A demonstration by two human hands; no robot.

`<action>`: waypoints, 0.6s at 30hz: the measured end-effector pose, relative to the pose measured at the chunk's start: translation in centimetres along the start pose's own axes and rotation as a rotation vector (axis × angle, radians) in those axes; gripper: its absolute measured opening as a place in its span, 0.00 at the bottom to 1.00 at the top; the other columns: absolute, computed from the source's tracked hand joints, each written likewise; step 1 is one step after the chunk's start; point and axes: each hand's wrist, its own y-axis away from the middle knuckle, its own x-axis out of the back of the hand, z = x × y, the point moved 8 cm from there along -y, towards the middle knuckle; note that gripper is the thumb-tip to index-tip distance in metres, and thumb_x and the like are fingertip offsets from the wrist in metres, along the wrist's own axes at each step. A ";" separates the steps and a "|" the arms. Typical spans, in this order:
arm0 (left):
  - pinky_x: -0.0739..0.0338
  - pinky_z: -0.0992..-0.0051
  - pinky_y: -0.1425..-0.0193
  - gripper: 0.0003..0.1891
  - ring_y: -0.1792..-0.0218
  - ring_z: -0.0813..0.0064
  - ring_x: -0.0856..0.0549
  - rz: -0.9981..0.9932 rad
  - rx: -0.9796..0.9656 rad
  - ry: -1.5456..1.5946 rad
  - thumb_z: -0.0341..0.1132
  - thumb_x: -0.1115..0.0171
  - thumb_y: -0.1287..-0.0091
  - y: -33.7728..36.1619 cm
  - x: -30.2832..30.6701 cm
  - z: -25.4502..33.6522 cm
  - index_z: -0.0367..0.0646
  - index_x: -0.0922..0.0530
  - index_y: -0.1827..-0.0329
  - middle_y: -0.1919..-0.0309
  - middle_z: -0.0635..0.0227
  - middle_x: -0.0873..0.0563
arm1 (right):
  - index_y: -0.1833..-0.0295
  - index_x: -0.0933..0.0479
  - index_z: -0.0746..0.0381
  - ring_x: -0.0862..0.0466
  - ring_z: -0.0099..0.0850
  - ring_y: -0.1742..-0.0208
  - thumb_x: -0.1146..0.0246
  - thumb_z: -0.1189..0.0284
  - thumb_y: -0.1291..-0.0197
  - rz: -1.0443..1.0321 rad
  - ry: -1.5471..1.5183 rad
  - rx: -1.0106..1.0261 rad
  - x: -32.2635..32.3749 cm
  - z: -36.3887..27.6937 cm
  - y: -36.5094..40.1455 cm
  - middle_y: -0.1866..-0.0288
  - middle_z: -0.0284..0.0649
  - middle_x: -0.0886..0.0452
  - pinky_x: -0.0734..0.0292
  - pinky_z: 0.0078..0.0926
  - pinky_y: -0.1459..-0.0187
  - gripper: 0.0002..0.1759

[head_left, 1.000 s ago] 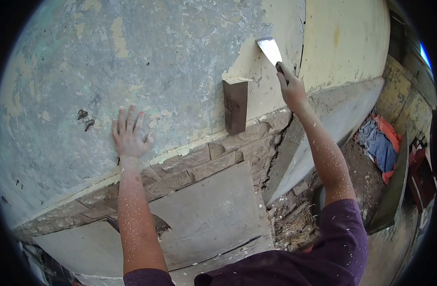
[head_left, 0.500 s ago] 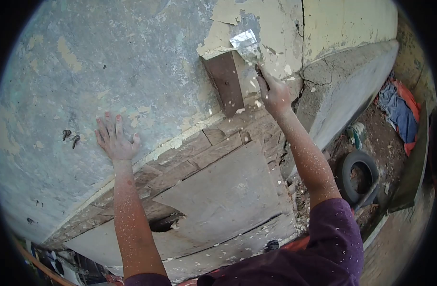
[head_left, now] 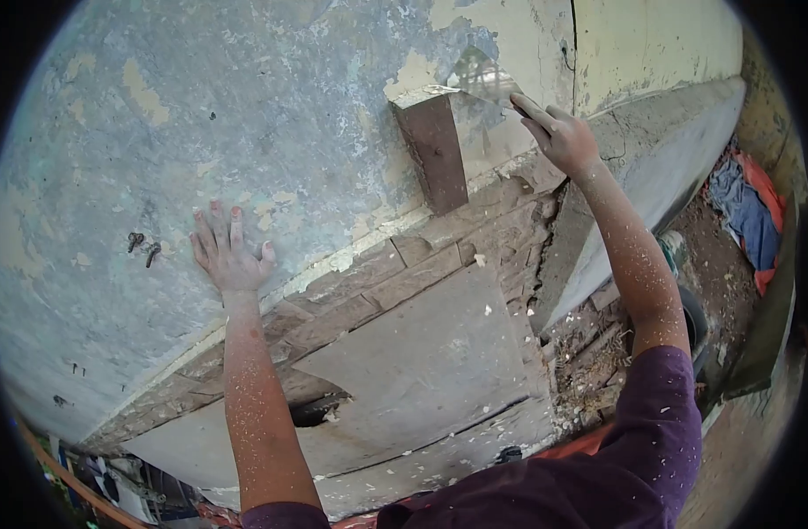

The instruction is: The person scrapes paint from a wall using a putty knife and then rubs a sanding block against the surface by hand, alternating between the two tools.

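Note:
My left hand [head_left: 232, 260] lies flat against the patchy grey-blue wall [head_left: 272, 115], its fingers spread and dusted white. Wrapped round the handle of a scraper [head_left: 485, 78], my right hand [head_left: 564, 141] is up at the right. The scraper's broad metal blade rests at the wall beside a brown block [head_left: 435, 154] that juts out, close to its upper right corner. Patches of cream paint [head_left: 510, 35] cling to the wall around the blade. White flakes dot both forearms.
Below the wall runs a ledge of rough bricks [head_left: 369, 282], over a grey slab [head_left: 422, 344] with a dark hole. Two bolts [head_left: 144, 249] stick out left of my left hand. Blue and orange cloth [head_left: 746, 212] lies at the right, with a tyre [head_left: 693, 326] partly behind my arm.
My right hand has moved right with the scraper, whose blade now angles up and left beside the block. The view has shifted slightly; my left hand stays on the same wall area.

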 end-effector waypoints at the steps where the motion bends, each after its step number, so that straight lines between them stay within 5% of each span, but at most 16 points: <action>1: 0.53 0.47 0.28 0.34 0.27 0.47 0.43 -0.006 0.000 -0.001 0.56 0.57 0.35 0.0 0.0 0.0 0.53 0.41 0.27 0.26 0.57 0.40 | 0.32 0.34 0.32 0.22 0.34 0.79 0.45 0.58 0.33 0.018 0.022 0.091 0.2 0.4 -0.1 0.79 0.36 0.27 0.25 0.35 0.76 0.24; 6: 0.52 0.47 0.28 0.34 0.27 0.47 0.42 -0.014 0.012 0.013 0.56 0.56 0.36 0.2 -0.3 0.4 0.53 0.40 0.28 0.27 0.57 0.39 | 0.29 0.39 0.30 0.23 0.33 0.78 0.44 0.60 0.33 0.078 0.188 0.508 2.5 -6.3 -6.2 0.75 0.37 0.27 0.25 0.32 0.75 0.28; 12: 0.52 0.48 0.28 0.33 0.27 0.47 0.41 -0.008 0.007 0.008 0.58 0.58 0.34 0.3 -0.5 -0.2 0.53 0.39 0.28 0.27 0.59 0.38 | 0.29 0.41 0.26 0.23 0.26 0.79 0.44 0.57 0.33 0.070 0.424 0.725 4.8 -1.3 -8.1 0.74 0.33 0.27 0.23 0.26 0.77 0.29; 16: 0.54 0.47 0.27 0.33 0.26 0.53 0.43 -0.030 0.033 0.072 0.58 0.56 0.36 0.4 -0.4 0.0 0.59 0.40 0.28 0.26 0.65 0.40 | 0.29 0.39 0.30 0.24 0.24 0.76 0.43 0.57 0.34 0.033 0.449 0.924 4.6 -4.1 -10.0 0.72 0.32 0.26 0.26 0.25 0.74 0.28; 17: 0.54 0.47 0.27 0.33 0.26 0.53 0.43 -0.014 0.049 0.071 0.57 0.55 0.36 0.1 -0.5 -0.2 0.59 0.39 0.28 0.26 0.64 0.40 | 0.36 0.28 0.37 0.19 0.43 0.75 0.45 0.61 0.35 -0.221 0.476 0.859 7.4 -6.1 -10.6 0.72 0.41 0.22 0.25 0.40 0.73 0.21; 18: 0.54 0.47 0.27 0.33 0.26 0.53 0.43 -0.020 0.056 0.074 0.57 0.55 0.36 0.0 -0.5 -0.1 0.59 0.39 0.28 0.26 0.64 0.40 | 0.36 0.28 0.37 0.19 0.43 0.75 0.45 0.61 0.35 -0.228 0.474 0.866 7.3 -6.1 -10.8 0.72 0.41 0.22 0.25 0.40 0.73 0.21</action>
